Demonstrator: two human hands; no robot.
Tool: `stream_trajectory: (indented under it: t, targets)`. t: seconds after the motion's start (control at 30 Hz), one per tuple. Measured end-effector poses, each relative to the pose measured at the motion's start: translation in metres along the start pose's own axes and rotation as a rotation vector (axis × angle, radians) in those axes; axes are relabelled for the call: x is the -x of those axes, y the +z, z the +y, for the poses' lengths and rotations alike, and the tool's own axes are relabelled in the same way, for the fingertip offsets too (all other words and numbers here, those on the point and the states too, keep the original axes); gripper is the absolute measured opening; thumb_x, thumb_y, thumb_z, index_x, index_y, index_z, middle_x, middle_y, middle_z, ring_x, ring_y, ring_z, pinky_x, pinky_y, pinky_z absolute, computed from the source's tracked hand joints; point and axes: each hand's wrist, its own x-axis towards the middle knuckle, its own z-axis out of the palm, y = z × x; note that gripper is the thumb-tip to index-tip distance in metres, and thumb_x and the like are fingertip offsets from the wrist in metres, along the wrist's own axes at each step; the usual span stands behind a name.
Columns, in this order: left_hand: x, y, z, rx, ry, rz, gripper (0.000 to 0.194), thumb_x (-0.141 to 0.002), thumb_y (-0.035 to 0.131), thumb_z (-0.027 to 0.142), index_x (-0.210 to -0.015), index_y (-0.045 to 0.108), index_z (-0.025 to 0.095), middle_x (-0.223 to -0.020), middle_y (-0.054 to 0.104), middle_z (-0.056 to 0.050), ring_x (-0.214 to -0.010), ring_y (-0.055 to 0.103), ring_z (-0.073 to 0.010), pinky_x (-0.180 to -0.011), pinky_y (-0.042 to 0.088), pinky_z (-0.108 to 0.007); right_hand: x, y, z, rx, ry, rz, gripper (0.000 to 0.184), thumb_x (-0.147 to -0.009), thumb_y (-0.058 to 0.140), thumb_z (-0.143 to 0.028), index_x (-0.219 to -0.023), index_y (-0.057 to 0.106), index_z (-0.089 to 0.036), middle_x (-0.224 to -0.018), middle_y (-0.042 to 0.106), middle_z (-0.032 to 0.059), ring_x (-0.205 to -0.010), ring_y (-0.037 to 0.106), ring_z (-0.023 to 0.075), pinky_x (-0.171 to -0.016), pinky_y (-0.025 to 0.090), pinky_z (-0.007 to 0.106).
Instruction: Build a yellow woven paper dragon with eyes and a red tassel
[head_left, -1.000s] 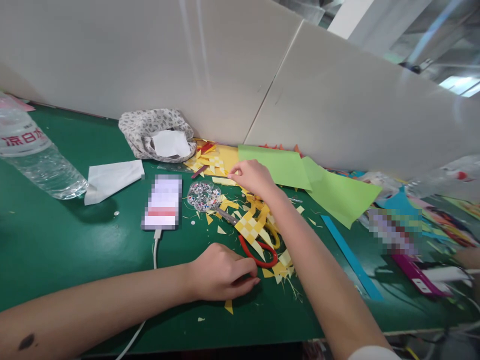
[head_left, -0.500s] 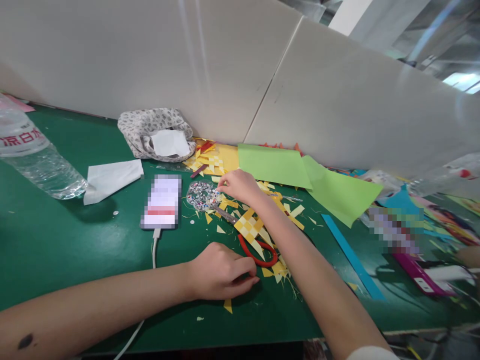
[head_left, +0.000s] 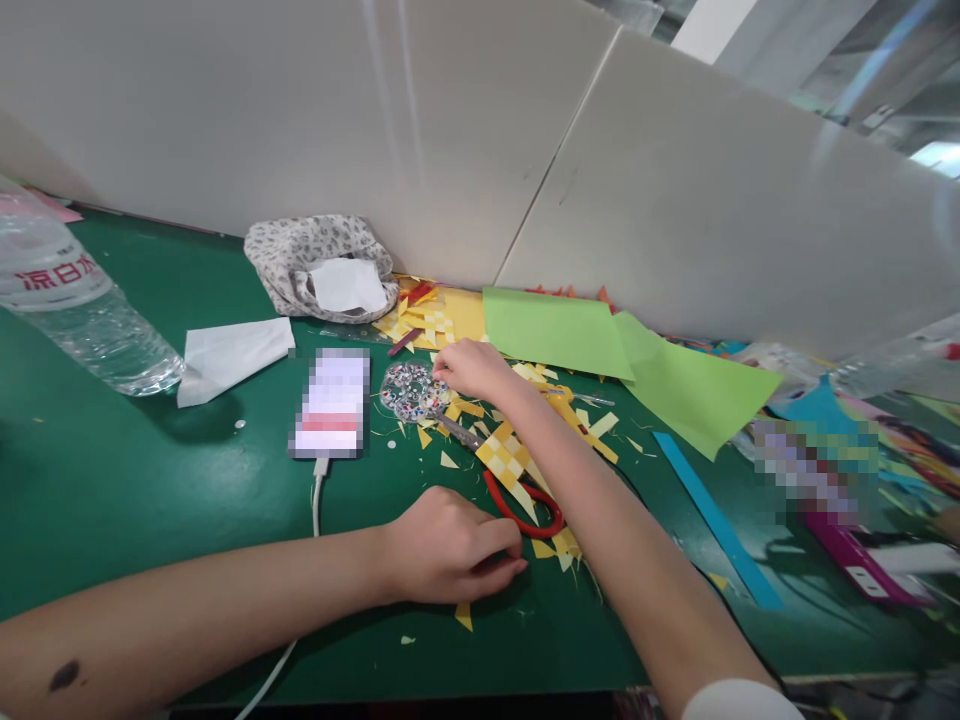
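Note:
My right hand [head_left: 474, 368] reaches over a clear round tray [head_left: 403, 392] of small multicoloured bead-like pieces. Its fingertips are pinched together at the tray's right edge; anything between them is too small to make out. Lower down, my left hand [head_left: 457, 548] rests on the green table with its thumb and fingers curled together, and whatever they may hold is hidden. Red-handled scissors [head_left: 555, 520] lie just beyond the left fingers, their blades pointing toward the tray. A yellow checked woven paper piece [head_left: 504, 452] partly covers the scissors.
A phone [head_left: 330, 402] with a white cable lies left of the tray. Farther left stand a water bottle [head_left: 94, 300] and a folded tissue [head_left: 232, 355]. Behind are a patterned cloth pouch [head_left: 322, 245] and green paper sheets [head_left: 555, 328]. A blue strip [head_left: 716, 520] lies at right.
The whole view has shifted slightly, so things appear a little farther right. Both hands keep nearly the same pose, the right one still pinched at the tray.

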Motion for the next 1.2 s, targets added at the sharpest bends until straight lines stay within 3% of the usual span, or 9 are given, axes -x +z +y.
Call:
stream_trajectory:
  t: [0.23,0.43,0.83,1.2]
  targets:
    - [0.0,0.0,-0.001,-0.01,0.009,0.021,0.014,-0.09,0.044,0.03,-0.083,0.051,0.02,-0.056,0.059,0.005,-0.048,0.054,-0.0101,-0.044,0.028,-0.025,0.005,-0.007,0.002,-0.017,0.038,-0.003,0.022,-0.079,0.051,-0.026,-0.089,0.071,-0.022,-0.092,0.069,0.0077,-0.084,0.06,0.0208,-0.065,0.039,0.028]
    - [0.0,0.0,-0.001,-0.009,0.006,0.008,0.015,-0.09,0.044,0.03,-0.083,0.052,0.02,-0.055,0.059,0.004,-0.048,0.055,-0.0103,-0.045,0.029,-0.024,0.007,-0.017,0.0,-0.086,0.034,-0.147,0.02,-0.068,0.057,-0.024,-0.081,0.072,-0.025,-0.084,0.07,0.0031,-0.072,0.059,0.0174,-0.055,0.036,0.025]
    - [-0.001,-0.001,0.0,-0.005,-0.01,0.002,0.014,-0.089,0.045,0.03,-0.083,0.053,0.02,-0.055,0.059,0.005,-0.049,0.056,-0.0103,-0.045,0.029,-0.024,0.002,-0.014,0.0,-0.127,0.011,-0.223,0.019,-0.07,0.064,-0.033,-0.084,0.071,-0.023,-0.087,0.068,0.0049,-0.072,0.058,0.0166,-0.057,0.035,0.027]
    - [0.001,0.0,0.0,0.017,-0.009,0.003,0.015,-0.089,0.045,0.03,-0.083,0.054,0.02,-0.055,0.058,0.004,-0.049,0.054,-0.0105,-0.045,0.028,-0.025,0.005,-0.009,0.003,-0.187,-0.006,-0.09,0.012,-0.067,0.071,-0.034,-0.074,0.071,-0.024,-0.074,0.064,0.0008,-0.065,0.053,0.0133,-0.055,0.03,0.026]
